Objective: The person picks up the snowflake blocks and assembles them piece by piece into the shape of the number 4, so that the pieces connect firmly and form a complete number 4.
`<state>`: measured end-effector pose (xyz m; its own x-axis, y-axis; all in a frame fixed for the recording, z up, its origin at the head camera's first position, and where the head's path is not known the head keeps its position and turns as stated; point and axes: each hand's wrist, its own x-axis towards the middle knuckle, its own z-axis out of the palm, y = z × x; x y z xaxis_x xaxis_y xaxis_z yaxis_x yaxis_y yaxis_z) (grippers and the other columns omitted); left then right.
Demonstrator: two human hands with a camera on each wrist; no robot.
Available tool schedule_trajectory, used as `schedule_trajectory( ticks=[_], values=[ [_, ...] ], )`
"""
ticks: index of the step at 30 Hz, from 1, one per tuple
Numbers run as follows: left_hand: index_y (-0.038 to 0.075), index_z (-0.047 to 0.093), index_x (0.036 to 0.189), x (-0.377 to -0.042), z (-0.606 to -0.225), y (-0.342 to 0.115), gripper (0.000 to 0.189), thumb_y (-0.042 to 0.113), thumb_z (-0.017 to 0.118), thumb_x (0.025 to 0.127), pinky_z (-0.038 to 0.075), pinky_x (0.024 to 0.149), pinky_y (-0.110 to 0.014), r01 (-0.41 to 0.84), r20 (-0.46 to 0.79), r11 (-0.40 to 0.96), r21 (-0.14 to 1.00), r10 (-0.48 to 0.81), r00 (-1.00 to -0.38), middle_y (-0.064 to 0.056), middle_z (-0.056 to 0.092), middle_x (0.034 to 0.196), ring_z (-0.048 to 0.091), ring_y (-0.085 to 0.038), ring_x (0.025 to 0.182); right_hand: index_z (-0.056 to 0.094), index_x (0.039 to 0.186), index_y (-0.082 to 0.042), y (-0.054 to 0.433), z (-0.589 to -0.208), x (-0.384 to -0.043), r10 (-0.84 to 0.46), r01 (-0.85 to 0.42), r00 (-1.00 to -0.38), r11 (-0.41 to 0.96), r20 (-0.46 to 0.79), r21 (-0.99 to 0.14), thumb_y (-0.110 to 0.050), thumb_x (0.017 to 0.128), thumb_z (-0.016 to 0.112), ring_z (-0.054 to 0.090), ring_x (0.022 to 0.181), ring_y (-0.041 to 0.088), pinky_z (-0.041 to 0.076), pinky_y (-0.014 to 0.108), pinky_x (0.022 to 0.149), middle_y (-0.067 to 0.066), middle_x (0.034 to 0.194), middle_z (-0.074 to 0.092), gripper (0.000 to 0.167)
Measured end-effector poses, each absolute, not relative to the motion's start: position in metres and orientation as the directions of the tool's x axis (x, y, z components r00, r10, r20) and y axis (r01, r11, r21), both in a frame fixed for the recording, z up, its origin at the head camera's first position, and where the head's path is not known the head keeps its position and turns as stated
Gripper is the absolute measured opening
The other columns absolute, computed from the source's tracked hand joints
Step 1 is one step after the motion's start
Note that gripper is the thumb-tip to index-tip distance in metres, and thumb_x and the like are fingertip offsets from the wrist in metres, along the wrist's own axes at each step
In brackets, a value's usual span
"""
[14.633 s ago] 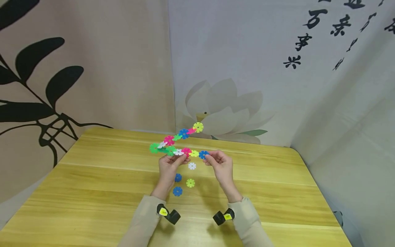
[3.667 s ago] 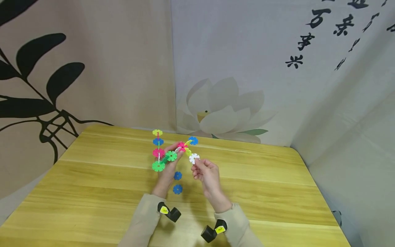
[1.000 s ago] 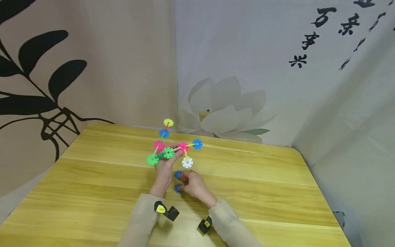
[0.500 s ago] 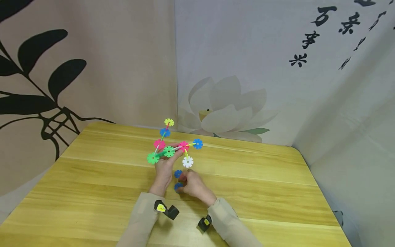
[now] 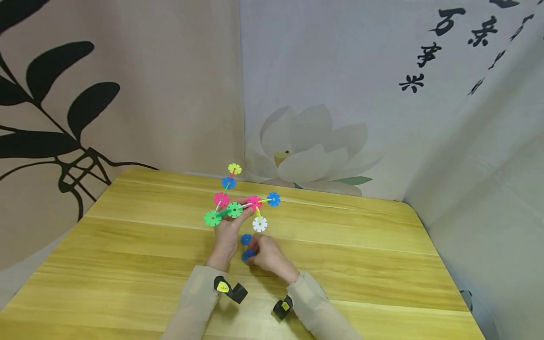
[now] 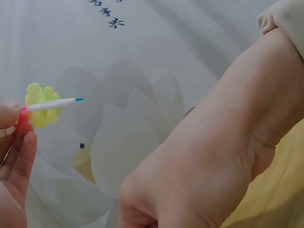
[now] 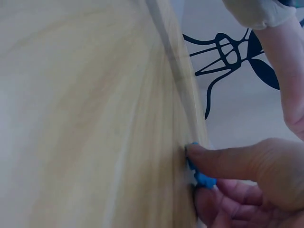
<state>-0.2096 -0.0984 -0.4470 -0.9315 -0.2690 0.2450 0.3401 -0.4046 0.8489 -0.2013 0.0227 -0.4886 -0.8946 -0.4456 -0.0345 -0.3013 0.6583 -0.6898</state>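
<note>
My left hand (image 5: 227,236) holds a chain of slotted plastic snowflake discs (image 5: 234,210) up above the table, pinching it near a pink disc (image 5: 254,203). From that pink disc one branch runs to a blue end disc (image 5: 274,199), another down to a white disc (image 5: 260,224). The chain's other arm rises to a yellow disc (image 5: 234,168). Down at the tabletop, my right hand (image 5: 272,257) pinches a loose blue snowflake disc (image 7: 205,179) between thumb and fingers; it looks tilted on edge in the right wrist view.
A second loose blue disc (image 5: 246,239) lies on the wooden table (image 5: 361,264), just beyond the right fingers. A printed cloth backdrop (image 5: 323,56) stands behind the table. Each wrist wears a small black camera (image 5: 238,293).
Since the oldest frame, the loose yellow and white discs have joined the chain as a branch. My right hand has gone from the white disc down to the nearer blue disc, now tilting it up.
</note>
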Motion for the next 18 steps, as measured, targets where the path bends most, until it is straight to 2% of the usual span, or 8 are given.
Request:
schedule_trajectory(
  ticks=[3, 7, 12, 15, 18],
  values=[
    [-0.012, 0.061, 0.101, -0.209, -0.448, -0.097, 0.024, -0.008, 0.069, 0.078, 0.051, 0.077, -0.022, 0.331, 0.247, -0.366, 0.87, -0.258, -0.934, 0.006, 0.07, 0.089, 0.064, -0.009, 0.083, 0.06, 0.081, -0.002, 0.028, -0.491, -0.2, -0.467, -0.335, -0.884, 0.574, 0.037, -0.747, 0.002, 0.071, 0.077, 0.05, 0.064, 0.005, 0.046, 0.017, 0.056, 0.002, 0.072, 0.059, 0.02],
    [-0.019, 0.056, 0.103, -0.209, -0.45, -0.098, 0.031, -0.006, 0.069, 0.079, 0.052, 0.077, -0.023, 0.333, 0.257, -0.337, 0.881, -0.25, -0.933, 0.004, 0.07, 0.088, 0.064, -0.01, 0.082, 0.062, 0.081, 0.004, 0.039, -0.487, -0.195, -0.519, -0.391, -0.846, 0.455, 0.118, -0.8, 0.008, 0.076, 0.069, 0.049, 0.064, 0.004, 0.046, 0.017, 0.055, 0.006, 0.072, 0.06, 0.009],
    [-0.015, 0.059, 0.102, -0.21, -0.451, -0.098, 0.027, -0.007, 0.069, 0.078, 0.052, 0.078, -0.023, 0.342, 0.272, -0.316, 0.885, -0.247, -0.93, 0.006, 0.07, 0.089, 0.064, -0.01, 0.084, 0.064, 0.081, 0.003, 0.056, -0.465, -0.189, -0.519, -0.376, -0.846, 0.419, 0.122, -0.826, 0.008, 0.078, 0.065, 0.052, 0.065, 0.006, 0.047, 0.017, 0.057, 0.006, 0.072, 0.062, 0.006],
    [-0.011, 0.06, 0.101, -0.209, -0.45, -0.097, 0.025, -0.007, 0.069, 0.078, 0.051, 0.081, -0.024, 0.334, 0.266, -0.314, 0.889, -0.24, -0.933, 0.006, 0.07, 0.092, 0.064, -0.01, 0.086, 0.065, 0.083, 0.003, 0.068, -0.448, -0.187, -0.462, -0.356, -0.876, 0.432, 0.136, -0.829, 0.007, 0.079, 0.065, 0.053, 0.066, 0.009, 0.048, 0.019, 0.059, 0.006, 0.073, 0.063, 0.006],
    [-0.013, 0.059, 0.102, -0.209, -0.449, -0.097, 0.028, -0.008, 0.069, 0.077, 0.052, 0.083, -0.025, 0.328, 0.264, -0.321, 0.889, -0.227, -0.937, 0.003, 0.07, 0.095, 0.065, -0.01, 0.088, 0.066, 0.086, 0.003, 0.078, -0.429, -0.187, -0.394, -0.306, -0.91, 0.422, 0.131, -0.853, 0.005, 0.081, 0.065, 0.054, 0.068, 0.012, 0.048, 0.02, 0.059, 0.006, 0.075, 0.063, 0.005]
  ],
)
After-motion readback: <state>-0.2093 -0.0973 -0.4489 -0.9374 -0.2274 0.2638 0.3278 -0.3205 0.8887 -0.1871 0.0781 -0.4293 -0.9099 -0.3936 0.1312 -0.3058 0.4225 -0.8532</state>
